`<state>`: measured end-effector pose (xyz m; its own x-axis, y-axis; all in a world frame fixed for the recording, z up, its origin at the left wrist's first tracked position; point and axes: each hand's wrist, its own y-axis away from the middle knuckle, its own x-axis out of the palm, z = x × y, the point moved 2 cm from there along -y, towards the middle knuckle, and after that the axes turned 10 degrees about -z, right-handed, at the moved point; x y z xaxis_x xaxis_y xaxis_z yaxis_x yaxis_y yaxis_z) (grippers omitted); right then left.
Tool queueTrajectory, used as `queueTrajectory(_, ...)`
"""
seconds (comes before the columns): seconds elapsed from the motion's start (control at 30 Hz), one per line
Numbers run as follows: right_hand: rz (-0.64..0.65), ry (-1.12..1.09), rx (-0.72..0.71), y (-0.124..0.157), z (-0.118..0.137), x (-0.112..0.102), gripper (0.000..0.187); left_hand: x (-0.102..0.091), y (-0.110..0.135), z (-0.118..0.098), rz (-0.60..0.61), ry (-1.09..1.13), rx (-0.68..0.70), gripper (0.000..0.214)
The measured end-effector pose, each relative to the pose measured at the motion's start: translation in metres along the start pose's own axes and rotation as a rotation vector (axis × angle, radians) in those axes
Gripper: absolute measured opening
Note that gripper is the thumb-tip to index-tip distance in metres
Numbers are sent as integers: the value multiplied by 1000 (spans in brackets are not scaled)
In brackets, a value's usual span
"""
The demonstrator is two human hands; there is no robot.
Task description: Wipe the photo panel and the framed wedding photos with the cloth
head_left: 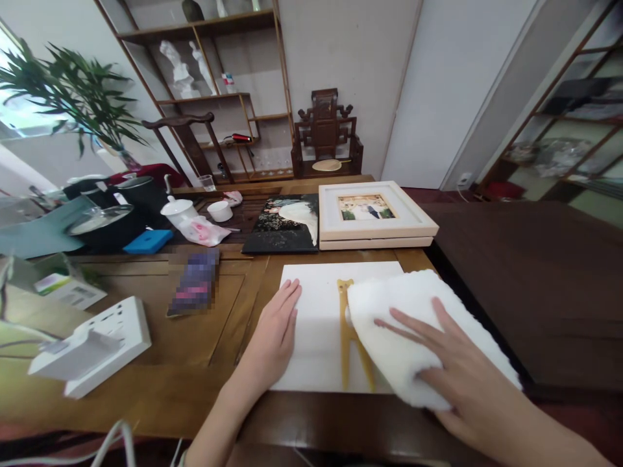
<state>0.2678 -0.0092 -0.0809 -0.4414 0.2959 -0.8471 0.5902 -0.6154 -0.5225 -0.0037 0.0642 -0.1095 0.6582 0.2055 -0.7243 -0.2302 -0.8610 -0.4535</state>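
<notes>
So the white fluffy cloth (418,331) is lying on the right half of a white board (316,324) at the near edge of the desk (195,337). It spills over the board's right edge toward the desk's right side. Its long axis runs diagonally, from mid-board out to the near right.

My right hand (467,383) lies flat on top of it, fingers spread and pointing left. It's pressing, not clenched or pinching anything. My left hand (275,331) is palm down on the board's left edge, also loose, nothing in it.

Between the two hands there's a yellow wooden forked piece (346,324). It lies near-to-far, with its legs toward the near edge and its right side tucked under the cloth. It sits just left of my right fingertips, so the right hand is the closer one.

Further out, toward the far edge:
- A white picture frame (374,224) with a photo in it.
- A dark photo print (285,227) just beside it on the left.

Far left:
- A lidded white cup (178,209).
- A small white bowl (220,211), though I can't see what's inside.
- A white power strip (97,344) near the left edge.
</notes>
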Motion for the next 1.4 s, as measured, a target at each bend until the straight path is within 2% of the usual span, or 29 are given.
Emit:
queueTrajectory(0.2, 55, 42, 82, -28, -47, 12, 36, 1, 0, 0, 20, -2, -12, 43)
queueTrajectory(0.33, 62, 158, 70, -44, -59, 20, 46, 1, -1, -1, 21, -8, -24, 43)
queueTrajectory(0.47, 11, 202, 5, -32, -39, 14, 45, 1, -1, -1, 18, -3, -30, 43)
queueTrajectory(0.57, -34, 141, -58, -15, -8, -5, 36, 1, 0, -2, 8, 7, -26, 42)
queueTrajectory(0.63, -20, 95, -129, -5, 11, -17, 25, 0, 0, -3, -4, 16, -16, 43)
queueTrajectory(0.73, -27, 68, -131, 3, 19, -22, 20, 0, 0, -3, -9, 27, -2, 43)
queueTrajectory(0.87, -59, 70, 22, -5, -9, -3, 35, -1, 0, -4, 13, 13, -13, 43)
queueTrajectory(1.0, 32, 110, 60, -37, -48, 19, 47, -2, -1, -4, 20, 10, -11, 42)
queueTrajectory(1.1, 52, 138, 80, -56, -60, 24, 52, -3, -1, -4, 12, 8, -32, 42)
queueTrajectory(1.2, 46, 158, 44, -54, -49, 20, 51, -2, -2, -4, 2, 5, -50, 41)
queueTrajectory(1.3, 11, 113, -3, -33, -22, 11, 48, -2, -3, -4, 7, 10, -50, 41)
queueTrajectory(1.4, -7, 41, -73, -11, 6, -3, 32, -2, -2, -4, 0, 25, -47, 41)
